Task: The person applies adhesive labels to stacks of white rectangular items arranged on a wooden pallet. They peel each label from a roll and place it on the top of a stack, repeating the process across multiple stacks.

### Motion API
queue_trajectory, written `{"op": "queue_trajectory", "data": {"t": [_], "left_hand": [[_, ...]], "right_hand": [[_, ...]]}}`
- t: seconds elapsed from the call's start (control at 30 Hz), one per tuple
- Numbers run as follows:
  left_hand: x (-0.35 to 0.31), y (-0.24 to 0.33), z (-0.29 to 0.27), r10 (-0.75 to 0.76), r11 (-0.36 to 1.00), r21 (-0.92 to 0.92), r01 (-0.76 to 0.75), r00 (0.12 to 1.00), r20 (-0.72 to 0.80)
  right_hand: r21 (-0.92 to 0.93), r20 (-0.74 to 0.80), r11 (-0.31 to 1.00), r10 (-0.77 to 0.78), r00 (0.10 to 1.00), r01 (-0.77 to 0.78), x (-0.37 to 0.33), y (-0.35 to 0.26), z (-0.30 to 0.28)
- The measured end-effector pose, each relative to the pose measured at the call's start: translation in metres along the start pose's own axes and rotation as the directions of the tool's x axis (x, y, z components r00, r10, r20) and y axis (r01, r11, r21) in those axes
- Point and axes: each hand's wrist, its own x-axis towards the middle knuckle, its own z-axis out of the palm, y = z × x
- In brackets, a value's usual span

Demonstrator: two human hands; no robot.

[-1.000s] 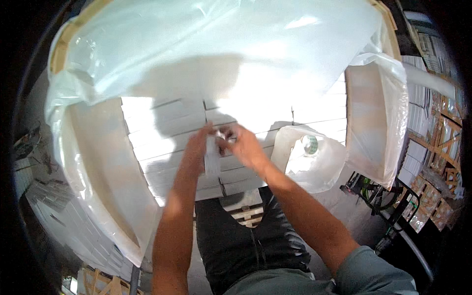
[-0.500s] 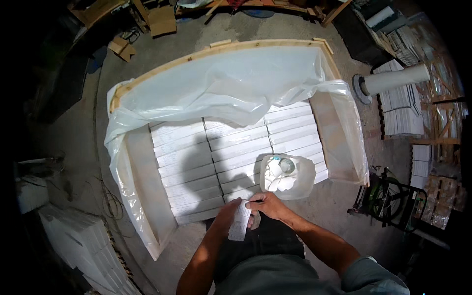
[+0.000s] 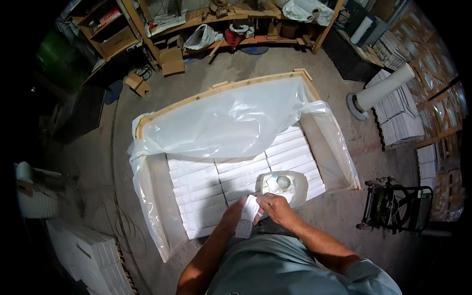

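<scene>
My left hand point(image 3: 235, 214) is closed on a long white strip of printed paper slips point(image 3: 249, 210), which hangs down in front of my body. At the strip's upper right edge, the fingers of my right hand point(image 3: 276, 207) are bent in a pinch on the paper. Just beyond my right hand stands a whitish plastic tub point(image 3: 301, 189) holding white paper scraps and a roll of clear tape point(image 3: 283, 183). The tub rests on rows of white flat boxes point(image 3: 196, 199), packed tightly in three columns inside a wooden crate point(image 3: 216, 88).
Translucent plastic film point(image 3: 221, 125) lines the crate and drapes over its far boxes. A hand cart point(image 3: 396, 206) stands on the right, with a film roll point(image 3: 386, 87) behind it. White stacks point(image 3: 91, 253) sit on a pallet at lower left. Shelving point(image 3: 236, 17) runs along the back.
My view has tilted up, bringing more of the back shelving into sight. Both hands still hold the paper strip, which is now turned a little to the right.
</scene>
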Motion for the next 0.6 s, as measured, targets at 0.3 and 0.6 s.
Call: {"op": "queue_trajectory", "data": {"t": [0.3, 0.6], "left_hand": [[-0.001, 0.007, 0.027, -0.072, 0.986, 0.143, 0.080, 0.996, -0.061], [-0.008, 0.016, 0.031, -0.056, 0.966, 0.241, 0.089, 0.988, -0.142]], "right_hand": [[0.139, -0.418, 0.984, 0.160, 0.894, -0.111, -0.012, 0.002, -0.005], [0.296, -0.163, 0.944, 0.197, 0.967, -0.142, -0.019, -0.001, -0.029]]}}
